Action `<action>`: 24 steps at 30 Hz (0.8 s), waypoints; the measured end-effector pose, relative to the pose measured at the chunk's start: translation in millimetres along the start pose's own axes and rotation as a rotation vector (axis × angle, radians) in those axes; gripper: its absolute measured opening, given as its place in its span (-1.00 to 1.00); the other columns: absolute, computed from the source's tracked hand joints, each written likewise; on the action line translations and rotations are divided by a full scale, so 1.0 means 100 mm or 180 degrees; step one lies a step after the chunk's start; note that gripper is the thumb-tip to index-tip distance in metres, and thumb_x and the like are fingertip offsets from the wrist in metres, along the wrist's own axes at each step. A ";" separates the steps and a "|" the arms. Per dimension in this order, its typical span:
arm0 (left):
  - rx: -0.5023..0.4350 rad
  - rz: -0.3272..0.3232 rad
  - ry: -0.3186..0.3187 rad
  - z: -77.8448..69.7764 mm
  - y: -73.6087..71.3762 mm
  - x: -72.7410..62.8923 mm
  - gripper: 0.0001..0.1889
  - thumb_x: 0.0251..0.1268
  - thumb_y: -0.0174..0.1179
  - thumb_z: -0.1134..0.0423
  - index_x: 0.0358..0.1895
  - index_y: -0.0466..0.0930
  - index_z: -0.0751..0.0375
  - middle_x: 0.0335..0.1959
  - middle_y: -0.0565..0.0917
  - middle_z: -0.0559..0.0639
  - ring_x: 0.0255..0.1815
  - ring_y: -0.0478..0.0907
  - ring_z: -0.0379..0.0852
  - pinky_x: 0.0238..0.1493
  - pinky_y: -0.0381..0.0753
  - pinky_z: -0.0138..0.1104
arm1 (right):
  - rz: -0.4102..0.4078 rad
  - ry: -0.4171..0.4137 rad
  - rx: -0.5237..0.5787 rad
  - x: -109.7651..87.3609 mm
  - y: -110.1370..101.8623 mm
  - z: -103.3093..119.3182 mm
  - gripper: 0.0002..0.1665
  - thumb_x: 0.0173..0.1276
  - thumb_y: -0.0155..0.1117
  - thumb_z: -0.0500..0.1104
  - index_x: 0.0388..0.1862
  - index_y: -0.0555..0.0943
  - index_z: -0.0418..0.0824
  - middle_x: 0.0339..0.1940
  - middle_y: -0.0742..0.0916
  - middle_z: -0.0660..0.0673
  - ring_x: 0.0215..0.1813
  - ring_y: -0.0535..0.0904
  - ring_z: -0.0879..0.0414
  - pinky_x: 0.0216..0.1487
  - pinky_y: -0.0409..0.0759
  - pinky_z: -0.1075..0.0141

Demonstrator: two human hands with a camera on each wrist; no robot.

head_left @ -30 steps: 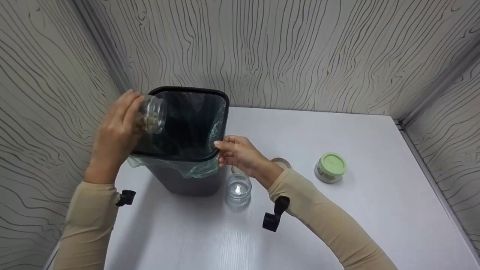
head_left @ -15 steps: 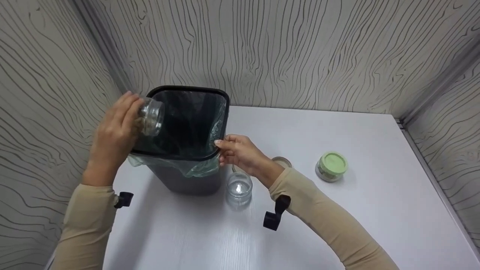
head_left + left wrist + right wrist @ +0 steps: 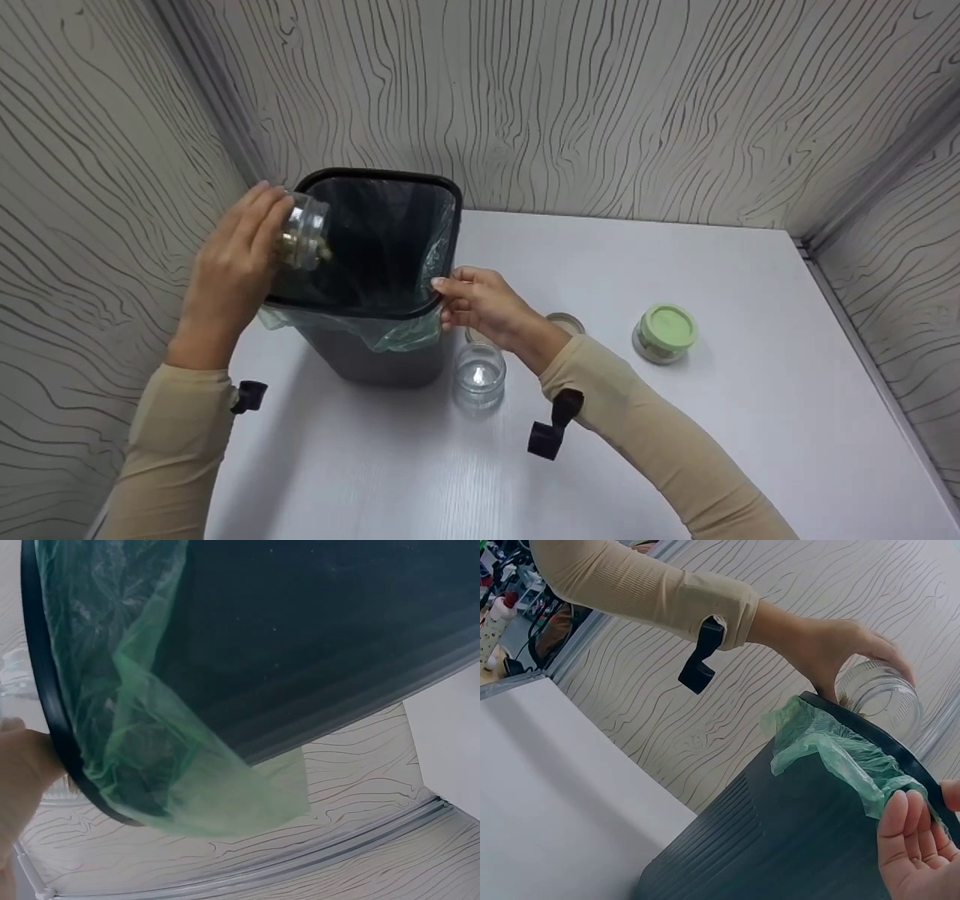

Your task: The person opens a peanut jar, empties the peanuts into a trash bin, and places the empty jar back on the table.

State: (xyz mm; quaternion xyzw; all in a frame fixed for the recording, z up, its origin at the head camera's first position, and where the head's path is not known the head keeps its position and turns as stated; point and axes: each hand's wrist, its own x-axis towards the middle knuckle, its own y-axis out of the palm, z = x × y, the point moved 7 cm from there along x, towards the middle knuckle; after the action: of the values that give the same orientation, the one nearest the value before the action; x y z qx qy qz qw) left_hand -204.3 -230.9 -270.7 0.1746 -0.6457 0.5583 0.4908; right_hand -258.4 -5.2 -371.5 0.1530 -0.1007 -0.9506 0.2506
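Observation:
In the head view my left hand grips a clear jar, tipped on its side over the left rim of a dark trash bin. Small greenish-brown pieces lie in the jar and show at its mouth. My right hand pinches the bin's near right corner, thumb over the black rim and fingers beneath. A thin green trash bag lines the bin and hangs over its edge. The right wrist view shows the left hand curled round the jar above the rim, and the right fingers on the bag's fold.
A clear open jar stands in front of the bin on the white table. Behind the right wrist lies a round lid, with another round edge partly hidden beside it. A green-lidded jar stands farther right. Wood-patterned walls enclose the table.
The pieces in the tipped jar have shifted to its mouth, and some show at the opening. Both hands keep their grips, with the jar moving only slightly.

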 end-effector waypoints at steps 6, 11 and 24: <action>0.0000 0.0035 -0.0077 0.01 0.00 -0.01 -0.36 -0.07 0.23 0.73 0.21 0.44 0.37 0.15 0.58 0.27 0.27 0.48 0.17 0.43 0.41 -0.22 | 0.0003 0.0012 -0.0006 0.00 0.00 -0.01 -0.74 0.44 0.04 -0.26 -0.50 0.40 -0.14 -0.60 0.54 0.05 -0.56 0.47 0.23 -0.46 0.57 0.46; 0.0031 -0.0023 0.0109 -0.04 0.00 0.00 -0.48 0.10 0.13 0.69 0.20 0.46 0.38 0.14 0.59 0.27 0.25 0.50 0.17 0.31 0.53 -0.12 | -0.0015 0.0020 -0.0008 0.00 0.00 0.00 -0.75 0.43 0.05 -0.26 -0.50 0.40 -0.14 -0.60 0.54 0.04 -0.57 0.47 0.23 -0.46 0.57 0.46; 0.0047 0.0097 0.0357 -0.08 0.06 0.03 -0.63 0.38 -0.01 0.47 0.23 0.45 0.40 0.18 0.58 0.27 0.26 0.48 0.15 0.37 0.48 -0.20 | 0.0061 0.0010 -0.0071 -0.01 0.00 0.00 -0.76 0.44 0.03 -0.25 -0.49 0.40 -0.13 -0.57 0.56 0.06 -0.54 0.48 0.24 -0.44 0.59 0.46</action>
State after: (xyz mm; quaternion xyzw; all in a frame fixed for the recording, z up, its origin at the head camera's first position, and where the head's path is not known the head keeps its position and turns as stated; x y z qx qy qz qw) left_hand -206.8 -221.4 -272.4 0.1368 -0.6156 0.5794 0.5164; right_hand -257.9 -4.7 -371.8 0.1507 -0.0912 -0.9490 0.2615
